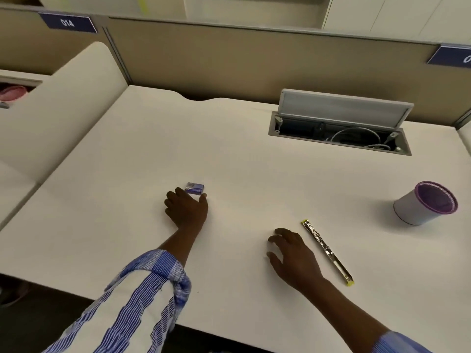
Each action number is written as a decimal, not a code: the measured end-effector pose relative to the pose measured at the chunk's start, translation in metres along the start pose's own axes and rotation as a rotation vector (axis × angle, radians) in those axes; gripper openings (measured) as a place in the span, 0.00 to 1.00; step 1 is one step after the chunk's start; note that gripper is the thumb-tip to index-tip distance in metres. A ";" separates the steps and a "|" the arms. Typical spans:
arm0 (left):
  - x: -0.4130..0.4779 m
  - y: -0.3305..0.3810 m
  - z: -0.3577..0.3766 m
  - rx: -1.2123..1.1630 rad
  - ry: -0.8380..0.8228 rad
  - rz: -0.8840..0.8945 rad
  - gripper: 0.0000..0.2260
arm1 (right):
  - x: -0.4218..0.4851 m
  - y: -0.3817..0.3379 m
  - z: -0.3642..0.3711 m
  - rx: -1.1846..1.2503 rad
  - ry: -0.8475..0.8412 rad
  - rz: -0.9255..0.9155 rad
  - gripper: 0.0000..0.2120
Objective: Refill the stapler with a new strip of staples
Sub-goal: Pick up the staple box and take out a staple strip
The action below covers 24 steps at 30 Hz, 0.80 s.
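Observation:
A small blue staple box (194,188) lies on the white desk (229,161) near its middle. My left hand (186,208) rests just below the box, fingers spread, with thumb and fingertips on either side of it; whether they touch it is unclear. The stapler (327,251) lies swung fully open and flat on the desk at the right, a long metal strip with yellow-green ends, running diagonally. My right hand (293,256) lies flat on the desk just left of the stapler, fingers apart, holding nothing.
A white pen cup with a purple mesh rim (425,203) stands at the far right. An open cable hatch (340,131) with wires sits at the back right. Beige partition walls (229,59) close the desk at the back and left.

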State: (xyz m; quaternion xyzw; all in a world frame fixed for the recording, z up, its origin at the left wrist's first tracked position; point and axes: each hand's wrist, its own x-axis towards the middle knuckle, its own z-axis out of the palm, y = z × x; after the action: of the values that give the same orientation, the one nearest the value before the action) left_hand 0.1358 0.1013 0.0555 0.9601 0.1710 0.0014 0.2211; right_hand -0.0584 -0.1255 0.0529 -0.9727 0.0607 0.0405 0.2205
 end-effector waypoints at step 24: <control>-0.070 0.016 -0.008 -0.611 -0.347 0.212 0.23 | 0.043 -0.068 -0.019 1.063 0.001 0.485 0.07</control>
State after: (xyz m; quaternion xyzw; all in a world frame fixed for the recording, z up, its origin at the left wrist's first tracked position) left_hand 0.0749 0.0683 0.0745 0.8482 0.0223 -0.0877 0.5219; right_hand -0.0052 -0.0778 0.0944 -0.6869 0.2938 0.0532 0.6626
